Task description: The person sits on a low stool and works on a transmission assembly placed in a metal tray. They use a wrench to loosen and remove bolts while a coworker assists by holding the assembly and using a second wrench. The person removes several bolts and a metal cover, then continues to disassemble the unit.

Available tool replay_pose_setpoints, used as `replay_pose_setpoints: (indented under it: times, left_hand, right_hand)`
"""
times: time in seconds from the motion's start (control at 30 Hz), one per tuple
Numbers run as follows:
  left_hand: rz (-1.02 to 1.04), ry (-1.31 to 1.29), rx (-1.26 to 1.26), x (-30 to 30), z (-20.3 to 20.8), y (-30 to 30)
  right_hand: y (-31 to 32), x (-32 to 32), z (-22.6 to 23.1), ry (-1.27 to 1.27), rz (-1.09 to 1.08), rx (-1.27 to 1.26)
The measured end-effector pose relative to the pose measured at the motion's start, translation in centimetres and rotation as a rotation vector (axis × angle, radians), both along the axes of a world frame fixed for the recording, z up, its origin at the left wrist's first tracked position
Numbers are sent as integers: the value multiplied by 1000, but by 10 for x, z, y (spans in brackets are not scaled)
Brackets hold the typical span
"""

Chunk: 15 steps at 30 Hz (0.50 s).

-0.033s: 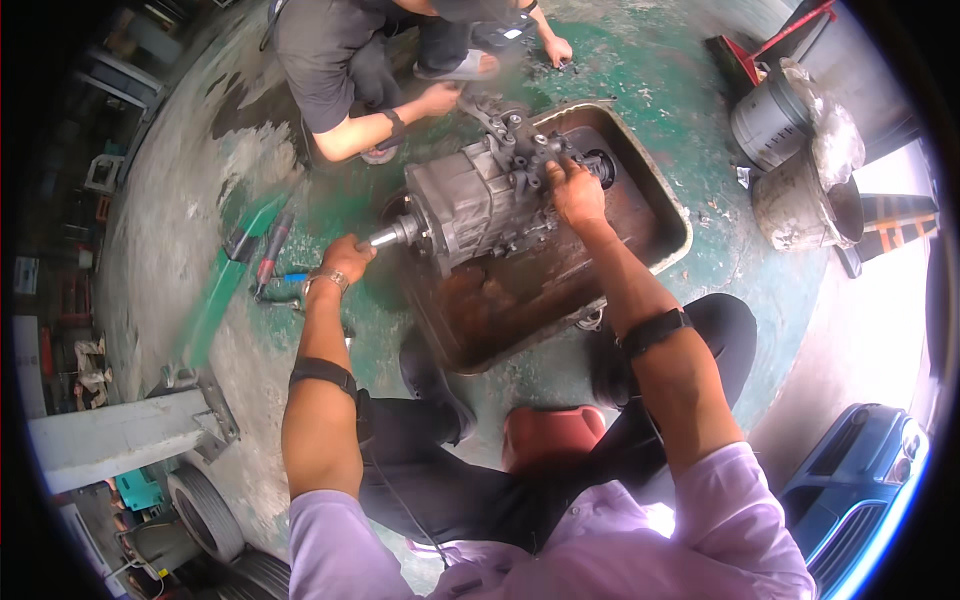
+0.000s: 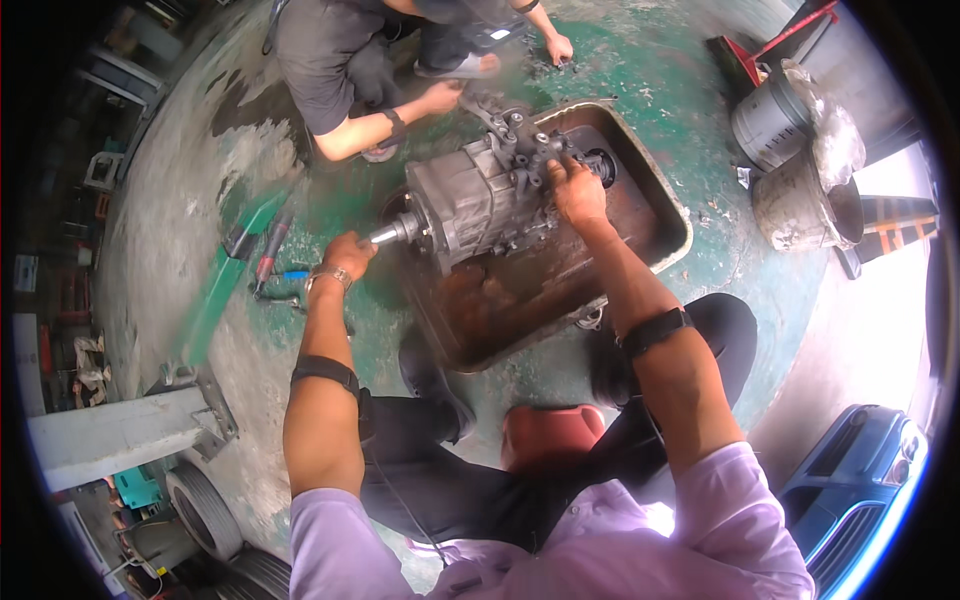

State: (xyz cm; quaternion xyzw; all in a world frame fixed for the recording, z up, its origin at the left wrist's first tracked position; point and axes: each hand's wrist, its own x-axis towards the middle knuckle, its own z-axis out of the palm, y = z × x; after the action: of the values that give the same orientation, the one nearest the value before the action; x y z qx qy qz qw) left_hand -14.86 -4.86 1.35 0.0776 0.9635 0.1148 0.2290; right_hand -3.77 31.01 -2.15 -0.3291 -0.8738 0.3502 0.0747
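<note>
Over the brown tray [image 2: 480,308] on the green-patched floor, here is the grey gearbox [image 2: 455,195], lying toward the tray's far side, its bright shaft [image 2: 392,235] pointing to the person's left.

And there's the left hand [image 2: 346,256], right at the tip of that shaft! Fingers curled in, nearly closed, thumb side up against the bright metal; it has hold of the end, though the undersides of the fingers are hidden.

Across to the right hand [image 2: 577,197], palm down at the other end of the gearbox. Fingers part bent and a little apart, touching the knobbly top of the casing; whether they grip or merely rest, I cannot tell. Just beyond them sits a dark round end piece [image 2: 601,166].

On the far side, a crouching co-worker [image 2: 320,65]: one hand [image 2: 438,98] bent almost into a fist near the gearbox's top edge, its hold unclear, the other hand [image 2: 559,50] down low, fingertips by small dark bits at the floor.

Near the person's left wrist, a red-and-black tool [image 2: 268,258] and a blue piece [image 2: 295,275] lie on the floor. Between the person's knees, a red stool [image 2: 553,437].
</note>
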Motion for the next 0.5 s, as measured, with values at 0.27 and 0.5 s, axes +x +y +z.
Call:
replay_pose_setpoints:
  times: [0.27, 0.5]
  left_hand:
    - [-23, 663, -139, 34, 24, 64]
    - [-471, 15, 521, 82, 54, 150]
  right_hand:
    - [2, -3, 1, 19, 14, 11]
    - [0, -3, -1, 50, -7, 32]
